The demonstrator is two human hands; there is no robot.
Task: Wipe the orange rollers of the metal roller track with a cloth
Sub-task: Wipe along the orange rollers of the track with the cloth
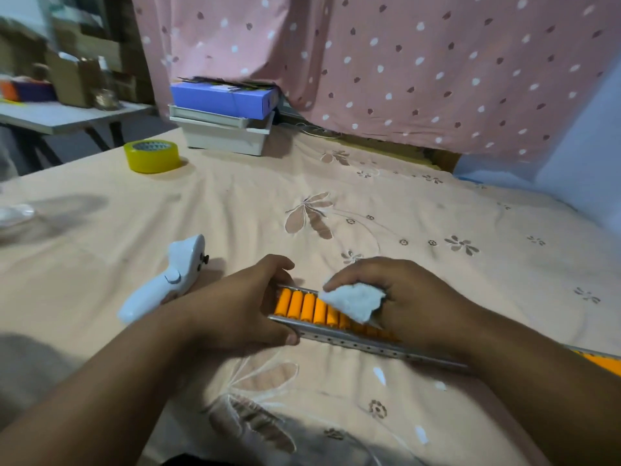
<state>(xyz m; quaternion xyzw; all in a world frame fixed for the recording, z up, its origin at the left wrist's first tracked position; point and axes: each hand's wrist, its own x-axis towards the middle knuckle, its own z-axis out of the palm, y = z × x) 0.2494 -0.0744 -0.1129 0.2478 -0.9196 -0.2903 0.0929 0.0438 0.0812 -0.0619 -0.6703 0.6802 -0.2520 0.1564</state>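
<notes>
A metal roller track lies on the peach bedsheet, running from the centre toward the lower right. Its orange rollers show at the left end; more orange shows at the far right edge. My left hand grips the track's left end, thumb on the near rail. My right hand presses a white cloth down on the rollers just right of the exposed ones. My right hand and forearm hide the middle of the track.
A white handheld controller lies just left of my left hand. A yellow tape roll sits at the back left. Stacked boxes and trays stand at the back, before a pink dotted curtain. A table with clutter stands far left.
</notes>
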